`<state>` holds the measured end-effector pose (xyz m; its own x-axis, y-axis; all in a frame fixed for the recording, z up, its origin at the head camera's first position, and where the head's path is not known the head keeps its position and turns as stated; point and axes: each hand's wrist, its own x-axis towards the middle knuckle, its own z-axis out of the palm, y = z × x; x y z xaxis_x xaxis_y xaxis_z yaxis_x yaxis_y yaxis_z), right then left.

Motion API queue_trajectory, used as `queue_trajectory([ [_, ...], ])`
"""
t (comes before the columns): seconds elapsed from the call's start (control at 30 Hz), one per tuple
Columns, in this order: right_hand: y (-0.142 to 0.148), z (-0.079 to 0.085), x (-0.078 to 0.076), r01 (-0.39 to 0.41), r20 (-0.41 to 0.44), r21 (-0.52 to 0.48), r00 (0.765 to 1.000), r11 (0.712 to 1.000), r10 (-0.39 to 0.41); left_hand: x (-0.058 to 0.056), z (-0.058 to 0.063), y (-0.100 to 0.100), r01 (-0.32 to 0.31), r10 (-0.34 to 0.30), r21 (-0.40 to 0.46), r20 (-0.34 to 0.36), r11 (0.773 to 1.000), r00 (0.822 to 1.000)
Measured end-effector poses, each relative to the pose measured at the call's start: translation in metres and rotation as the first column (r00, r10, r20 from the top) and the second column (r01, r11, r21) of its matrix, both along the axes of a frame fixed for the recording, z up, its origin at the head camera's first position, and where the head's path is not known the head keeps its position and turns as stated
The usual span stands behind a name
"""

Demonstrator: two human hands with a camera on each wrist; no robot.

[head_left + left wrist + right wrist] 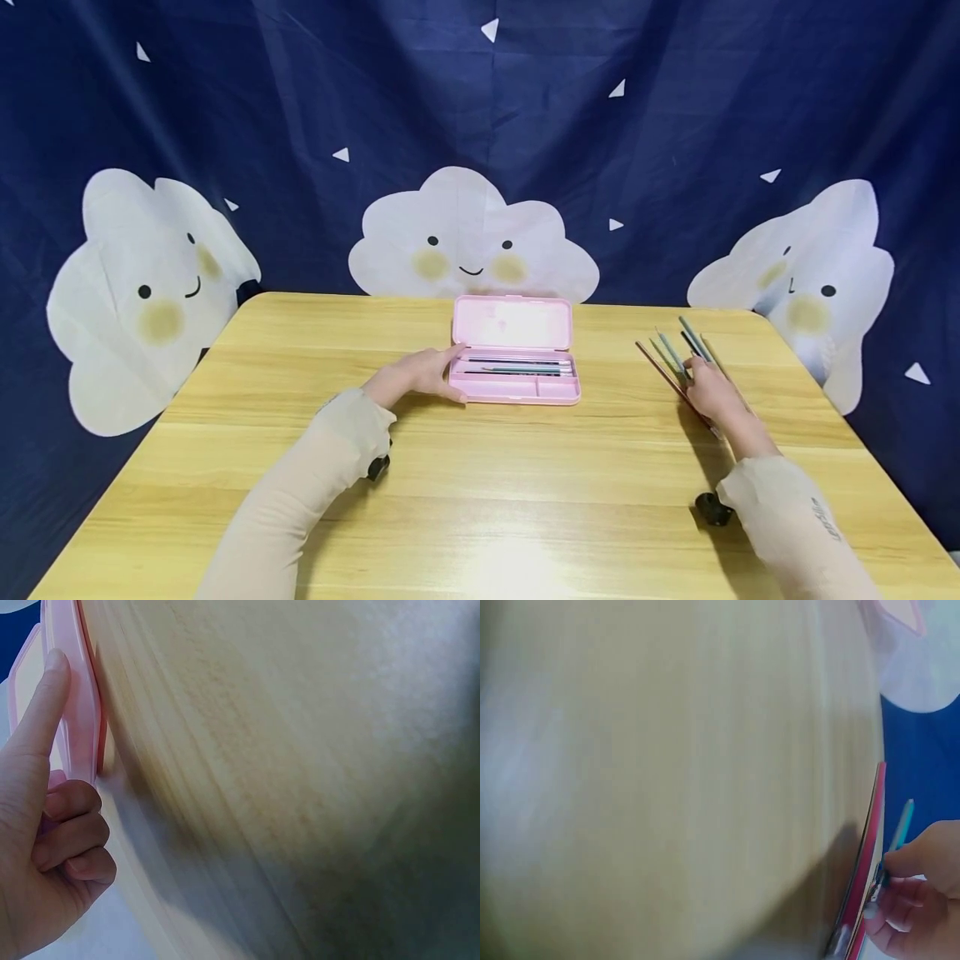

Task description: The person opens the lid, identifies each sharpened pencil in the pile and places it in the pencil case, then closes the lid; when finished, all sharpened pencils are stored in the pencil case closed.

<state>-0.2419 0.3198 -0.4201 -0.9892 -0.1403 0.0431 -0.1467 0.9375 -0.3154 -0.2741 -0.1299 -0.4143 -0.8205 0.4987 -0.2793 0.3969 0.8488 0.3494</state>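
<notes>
A pink pencil case (495,390) lies on the table with its lid (480,327) raised and several pencils (525,369) in its long rear compartment. My left hand (426,372) holds the case's left end; in the left wrist view the thumb lies along the case's side (81,712) and other fingers are curled. To the right, my right hand (712,392) is among several loose pencils. It pinches a teal pencil (902,826) between thumb and fingers. A red pencil (865,862) lies beside the fingertips. The hand partly hides the pencils.
The light wooden table (525,483) extends to a dark blue curtain (660,125) with white cloud faces behind it. Each wrist carries a dark camera (712,509).
</notes>
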Motion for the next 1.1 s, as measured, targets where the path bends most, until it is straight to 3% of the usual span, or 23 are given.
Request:
queue_trajectory([
  [0.13, -0.015, 0.006, -0.002, 0.001, -0.078, -0.038, 0.997, 0.999, -0.004, 0.0, -0.001, 0.0, 0.004, -0.004, -0.001, -0.005, 1.0, 1.0],
  [0.3, -0.037, 0.013, -0.003, -0.01, -0.116, -0.056, 0.993, 0.998, 0.004, 0.0, -0.001, 0.0, 0.009, -0.009, 0.003, -0.007, 1.0, 1.0],
  [0.6, -0.076, 0.013, -0.009, -0.186, -0.222, -0.089, 0.961, 0.979, 0.162, 0.001, 0.001, 0.0, 0.006, -0.006, 0.001, -0.013, 1.0, 1.0],
  [0.7, -0.088, 0.009, -0.013, -0.27, -0.24, -0.109, 0.941, 0.957, 0.239, 0.002, 0.0, 0.0, 0.003, -0.003, -0.007, -0.014, 1.0, 1.0],
  [0.87, -0.106, 0.001, -0.018, -0.415, -0.263, -0.065, 0.884, 0.907, 0.386, 0.002, 0.0, -0.001, 0.004, -0.004, -0.003, -0.01, 1.0, 1.0],
  [1.1, -0.133, 0.001, -0.022, -0.483, -0.252, 0.062, 0.839, 0.873, 0.483, 0.002, 0.001, 0.0, 0.002, -0.002, -0.001, -0.011, 1.0, 1.0],
])
